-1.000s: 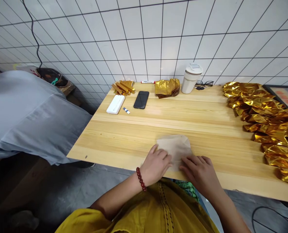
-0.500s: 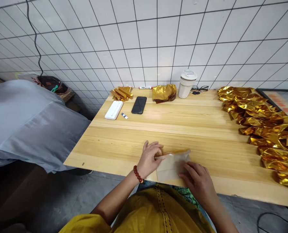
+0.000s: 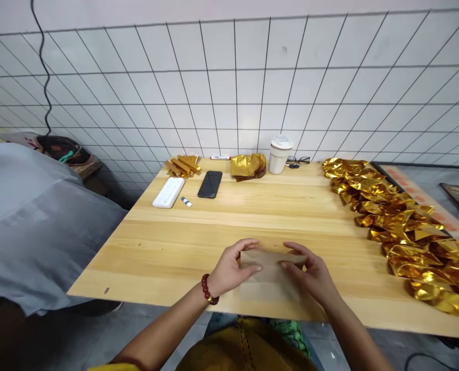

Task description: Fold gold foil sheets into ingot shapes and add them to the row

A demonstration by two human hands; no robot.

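No text is showing legibly; marks on the slim white, red-ended marker pen (image 3: 219, 157) are appearing too small to read.

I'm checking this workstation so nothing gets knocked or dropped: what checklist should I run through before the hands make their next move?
1. Bare left hand holding the thin tan rectangular sheet: ok.
2. Bare right hand holding the sheet's other side: ok.
3. Far face of the sheet: cannot tell, it is turned from view.
4. White lidded cup upright and apart from both hands: ok.
5. Flat black rectangular phone apart from the sheet: ok.
6. Crumpled shiny gold foil pieces apart from the right hand: ok.
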